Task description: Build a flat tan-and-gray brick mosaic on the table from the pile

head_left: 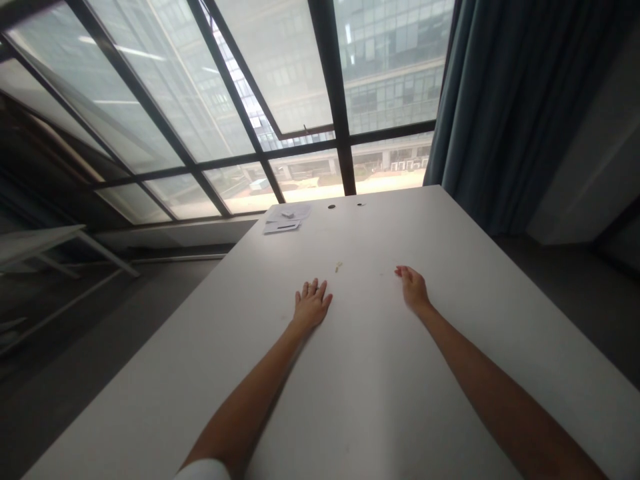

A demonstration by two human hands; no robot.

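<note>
My left hand (313, 305) lies palm down on the white table (350, 373), its fingers spread and nothing in them. Just beyond its fingertips is a small yellow-green bit (339, 267), too small to name. To the right, my right hand (414, 287) rests at the tabletop with its fingers curled and pressed together. Whatever those fingers hold, if anything, is hidden. A tiny speck (381, 274) sits on the surface to the left of the right hand.
Papers (287, 219) with small objects on them lie at the table's far left corner. Two round holes, one of them a dark cable hole (331, 207), are near the far edge. Windows (280, 67) stand beyond, a blue curtain (480, 120) at right, another table (40, 241) at left.
</note>
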